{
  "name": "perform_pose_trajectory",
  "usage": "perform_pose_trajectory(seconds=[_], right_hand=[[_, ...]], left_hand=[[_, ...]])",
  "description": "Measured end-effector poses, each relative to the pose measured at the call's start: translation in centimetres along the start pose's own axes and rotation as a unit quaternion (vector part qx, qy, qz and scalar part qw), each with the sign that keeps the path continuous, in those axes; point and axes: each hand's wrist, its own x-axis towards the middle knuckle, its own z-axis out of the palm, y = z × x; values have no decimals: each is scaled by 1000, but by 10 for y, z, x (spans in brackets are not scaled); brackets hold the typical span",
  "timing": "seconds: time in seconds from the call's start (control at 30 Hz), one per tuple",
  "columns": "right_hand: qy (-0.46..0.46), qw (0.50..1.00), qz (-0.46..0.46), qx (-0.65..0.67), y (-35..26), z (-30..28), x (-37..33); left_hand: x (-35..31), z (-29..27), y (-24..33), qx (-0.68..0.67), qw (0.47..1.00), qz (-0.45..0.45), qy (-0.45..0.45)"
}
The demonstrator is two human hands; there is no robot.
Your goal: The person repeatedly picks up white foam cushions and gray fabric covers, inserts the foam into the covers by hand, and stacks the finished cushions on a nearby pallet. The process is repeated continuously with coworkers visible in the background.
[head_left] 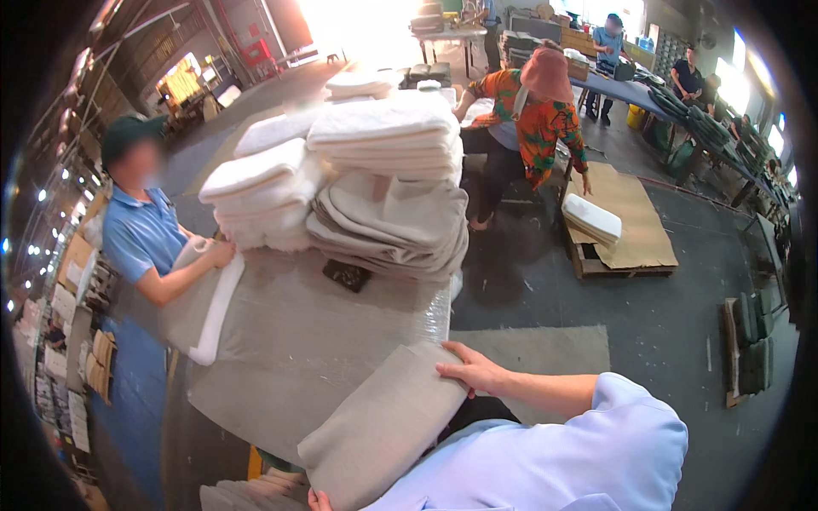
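Observation:
A flat, oblong grey fabric cushion cover (383, 426) lies slanted over the near edge of the table, close to my body. My right hand (464, 366) grips its far right end, thumb on top and the other fingers around the edge. At the opposite end, low in the view, my left hand (319, 501) holds the corner; only a few fingertips show. Whether there is padding inside the cover I cannot tell. Beyond it on the table stand a stack of grey covers (388, 223) and piles of white padding (383, 132).
A plastic-wrapped table (281, 341) spreads ahead. A small dark bundle (347, 275) lies by the stacks. At left a co-worker (145, 213) handles grey fabric and a white pad. Another in orange print (545, 119) bends toward a cardboard-topped pallet (630, 221) bearing white pads (592, 219).

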Motion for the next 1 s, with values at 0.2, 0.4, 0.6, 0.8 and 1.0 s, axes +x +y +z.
perform_pose_trajectory(seconds=[0.2, 0.4, 0.6, 0.8, 1.0], right_hand=[[-28, 991, 126, -35, 30, -16, 12], [-93, 945, 87, -300, 21, -11, 27], [-107, 814, -68, -567, 5, -4, 96], [-183, 815, -70, -546, 14, 41, 142], [-95, 911, -195, -349, 15, 57, 106]], left_hand=[[-36, 35, 12, -228, 946, -229, -23], [-64, 23, -4, -67, 974, -216, -27], [0, 26, 22, 369, 922, 9, -114], [74, 114, 62, 311, 903, 148, -256], [123, 149, 54, 329, 863, 93, -372]])
